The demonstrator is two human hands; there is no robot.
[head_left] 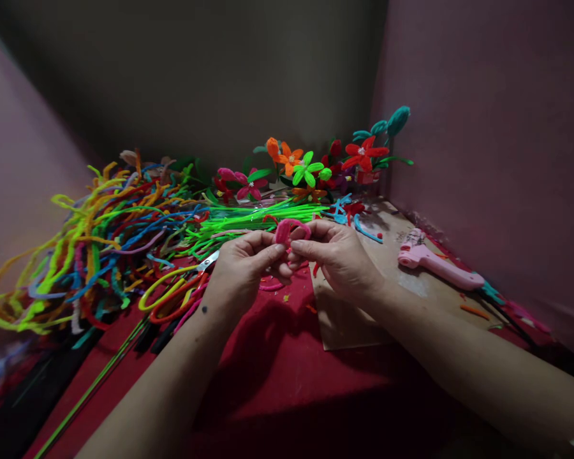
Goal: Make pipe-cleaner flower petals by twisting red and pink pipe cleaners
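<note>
Between my two hands is a pink pipe cleaner (284, 231), bent into loops and raised above the red table. My left hand (243, 264) pinches its left side between thumb and fingers. On the other side, my right hand (333, 255) grips the pipe cleaner's right loop with thumb and forefinger. The fingertips hide part of the shape. Close to my left wrist lie scissors (172, 290) with yellow and orange handles. Behind my hands stretches a bundle of bright green pipe cleaners (263, 215).
A large tangle of coloured pipe cleaners (100, 236) fills the left. Finished pipe cleaner flowers (307, 169) stand along the back wall. At right, a pink glue gun (437, 262) rests on a brown board (349, 325). Thin green stems (90, 389) lie at front left on the red table (287, 382).
</note>
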